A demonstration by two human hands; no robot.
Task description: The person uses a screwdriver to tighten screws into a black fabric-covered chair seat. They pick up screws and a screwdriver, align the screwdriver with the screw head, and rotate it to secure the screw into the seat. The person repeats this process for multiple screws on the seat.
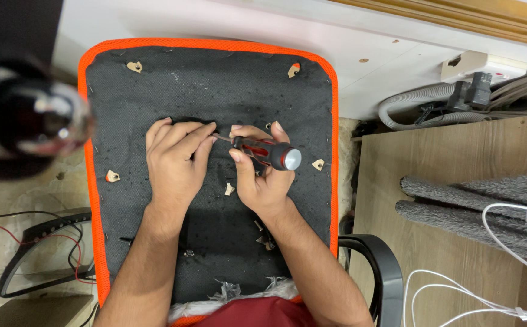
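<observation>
Screwdriver (pixel 268 152), clamped in the right hand (pixel 262 181), works mid-seat pad (pixel 215 91); left hand's (pixel 173 163) fingers pinch its tip, probably. Several mounting holes sit bare; loose screws (pixel 263 236) lie near.

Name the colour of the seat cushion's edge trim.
Bright orange trim, seen in the head view.

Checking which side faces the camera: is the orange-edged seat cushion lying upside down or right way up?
Upside down. The orange-edged seat cushion shows its black fabric underside, dotted with staples and mounting holes, while the right hand holds a red-and-black screwdriver against it.
</observation>
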